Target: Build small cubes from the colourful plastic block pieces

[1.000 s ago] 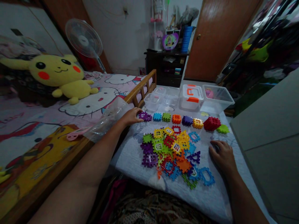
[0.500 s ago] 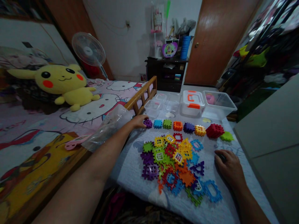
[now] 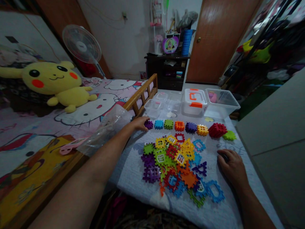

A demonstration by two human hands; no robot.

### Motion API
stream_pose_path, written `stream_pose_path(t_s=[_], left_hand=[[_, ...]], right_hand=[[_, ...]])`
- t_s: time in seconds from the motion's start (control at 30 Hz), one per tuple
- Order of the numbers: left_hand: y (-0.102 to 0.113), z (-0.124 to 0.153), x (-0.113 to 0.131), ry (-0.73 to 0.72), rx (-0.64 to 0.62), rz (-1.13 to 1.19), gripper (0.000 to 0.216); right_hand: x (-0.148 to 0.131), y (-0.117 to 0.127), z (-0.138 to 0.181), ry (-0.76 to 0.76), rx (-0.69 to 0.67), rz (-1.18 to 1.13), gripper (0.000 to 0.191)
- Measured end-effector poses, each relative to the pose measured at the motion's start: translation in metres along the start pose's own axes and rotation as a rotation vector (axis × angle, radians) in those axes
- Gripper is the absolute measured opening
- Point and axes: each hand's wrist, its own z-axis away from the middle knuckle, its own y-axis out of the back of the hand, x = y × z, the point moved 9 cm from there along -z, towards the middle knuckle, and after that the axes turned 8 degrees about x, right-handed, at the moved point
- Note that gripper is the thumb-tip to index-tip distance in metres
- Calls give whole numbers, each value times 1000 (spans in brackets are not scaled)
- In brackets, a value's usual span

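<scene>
At the left end of a row of stacked plastic building pieces, my left hand (image 3: 141, 123) has thumb and fingers around the purple stack (image 3: 149, 124). To its right stand a light blue stack (image 3: 159, 124), a green stack (image 3: 169, 124), an orange stack (image 3: 179, 126), a dark purple stack (image 3: 191, 127), a yellow stack (image 3: 202, 130) and a red stack (image 3: 217, 130). My right hand (image 3: 232, 163) rests on the tabletop, thumb apart from its bent fingers, with nothing seen in it. Between my hands lies a loose heap of notched pieces (image 3: 171, 162) in several colours.
Clear plastic trays (image 3: 153, 108), a lidded box with orange latches (image 3: 194, 101) and an open clear bin (image 3: 221, 103) stand at the table's far side. A bed with a wooden rail (image 3: 140, 97) is on the left, with a plastic bag (image 3: 107, 128) near it.
The whole view has shifted slightly, so things appear a little further left and up. My left hand stays at the purple stack, and my right hand stays on the table.
</scene>
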Motion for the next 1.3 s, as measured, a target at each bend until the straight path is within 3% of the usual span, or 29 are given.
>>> stream_pose_path(t_s=[0.17,0.37,0.47,0.57,0.67,0.73,0.83,0.93,1.17,1.3], left_hand=[[-1,-3,3,4,2,-40,59],[-3,-5,4,4,-20,-63,62],[-2,-4,6,12,-12,-62,74],[9,5,17,2,87,-90,85],[23,32,42,-52,234,-77,76],[17,55,59,-81,229,10,68],[-10,88,73,-55,92,170,65],[-27,107,81,-26,92,255,61],[-37,106,105,-55,83,410,55],[-38,101,99,0,119,487,53]], right_hand=[[0,0,0,-20,4,-6,27],[0,-1,0,-21,4,-5,27],[0,0,0,-19,12,-14,26],[-2,1,0,-15,14,-24,24],[-4,2,0,-21,15,-32,22],[-5,2,0,-26,20,-35,21],[-6,2,0,-34,21,-39,20],[-8,2,1,-37,14,-46,20],[-8,3,2,-33,18,-52,21],[-7,3,1,-81,7,-61,23]])
